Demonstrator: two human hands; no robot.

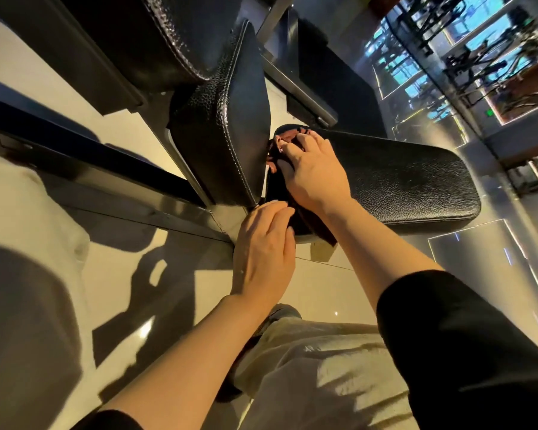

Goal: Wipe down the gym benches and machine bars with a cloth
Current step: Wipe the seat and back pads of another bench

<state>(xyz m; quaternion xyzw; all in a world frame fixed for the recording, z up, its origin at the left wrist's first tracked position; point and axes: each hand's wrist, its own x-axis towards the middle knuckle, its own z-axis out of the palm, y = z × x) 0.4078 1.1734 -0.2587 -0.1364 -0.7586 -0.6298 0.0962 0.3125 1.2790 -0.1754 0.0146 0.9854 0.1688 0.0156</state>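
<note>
A black leather bench seat pad lies across the middle right. A second black pad with white stitching stands tilted beside its left end. My right hand presses a dark reddish-brown cloth flat against the seat pad's left end, in the gap next to the tilted pad. Part of the cloth hangs over the seat's near edge under my wrist. My left hand rests with fingers together on the seat's near corner, touching the hanging cloth; I cannot tell whether it grips it.
Dark metal frame bars run diagonally at left over a glossy pale tiled floor. A further black pad sits at top. Gym machines show at the top right. My legs in beige trousers are below.
</note>
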